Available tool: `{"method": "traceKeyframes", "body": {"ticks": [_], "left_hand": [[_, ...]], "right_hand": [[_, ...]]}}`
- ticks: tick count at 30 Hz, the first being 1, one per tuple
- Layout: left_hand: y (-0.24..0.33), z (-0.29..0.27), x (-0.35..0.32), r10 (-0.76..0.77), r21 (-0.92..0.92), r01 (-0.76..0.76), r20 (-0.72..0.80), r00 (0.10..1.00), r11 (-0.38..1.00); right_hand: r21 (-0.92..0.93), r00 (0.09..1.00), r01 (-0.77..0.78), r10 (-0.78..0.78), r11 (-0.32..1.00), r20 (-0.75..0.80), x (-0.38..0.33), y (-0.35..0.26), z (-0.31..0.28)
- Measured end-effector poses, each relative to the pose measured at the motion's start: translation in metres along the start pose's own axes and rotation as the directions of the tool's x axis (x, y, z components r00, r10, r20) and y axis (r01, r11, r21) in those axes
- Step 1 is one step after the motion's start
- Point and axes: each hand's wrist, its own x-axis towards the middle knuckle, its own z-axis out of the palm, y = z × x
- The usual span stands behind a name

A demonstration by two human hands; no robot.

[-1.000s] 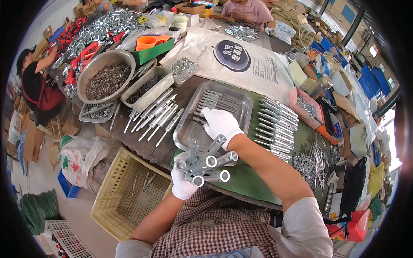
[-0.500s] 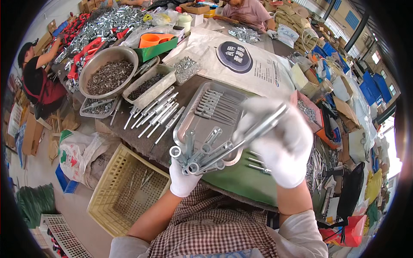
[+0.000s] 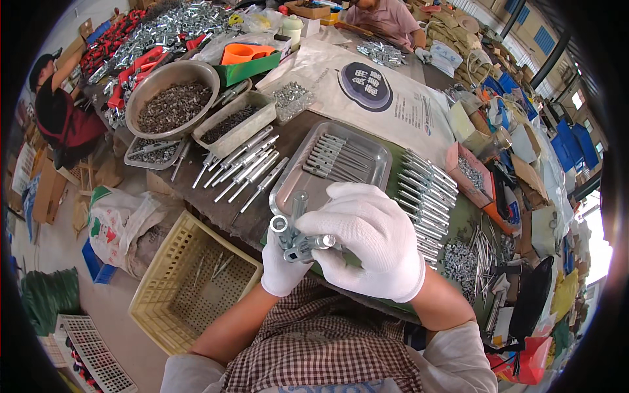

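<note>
We hold several hollow, silvery metal tubes (image 3: 287, 238) bunched together at the near side, their round ends splaying apart.

Forearms (image 3: 244, 321) angle inward, the left grip (image 3: 280, 267) curled closed beside the bent-fingered right grip (image 3: 375, 245).

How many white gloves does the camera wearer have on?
2: one on the left hand, holding metal tubes, the other on the right hand, which partly covers them.

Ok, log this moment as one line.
left hand: holding metal tubes | right hand: curled at metal tubes | metal tray: slim metal rods inside
</note>
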Motion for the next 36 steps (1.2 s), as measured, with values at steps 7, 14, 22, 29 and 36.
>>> {"method": "traceKeyframes", "body": {"ticks": [7,14,22,29,36], "left_hand": [[0.007,0.0,0.0,-0.02,-0.009,0.02,0.013,1.0,1.0],[0.005,0.001,-0.003,-0.017,-0.039,0.017,0.0,1.0,0.999],[0.007,-0.001,-0.004,0.026,0.154,-0.03,0.025,0.999,0.988],[0.011,-0.003,-0.003,0.157,0.213,-0.167,0.063,0.986,0.963],[0.002,-0.002,-0.002,0.089,0.14,-0.101,0.092,0.992,0.985]], "right_hand": [[0.021,0.999,-0.015,0.014,1.0,0.031,0.003,0.001,0.0],[-0.004,0.999,-0.021,0.021,1.0,0.035,0.005,-0.004,-0.002],[0.0,0.995,-0.034,0.033,0.999,0.095,0.008,-0.001,-0.006],[0.029,0.997,-0.052,0.051,0.998,0.058,0.005,0.005,-0.002],[0.125,0.976,-0.073,0.045,0.989,0.212,0.01,0.0,-0.007]]}}
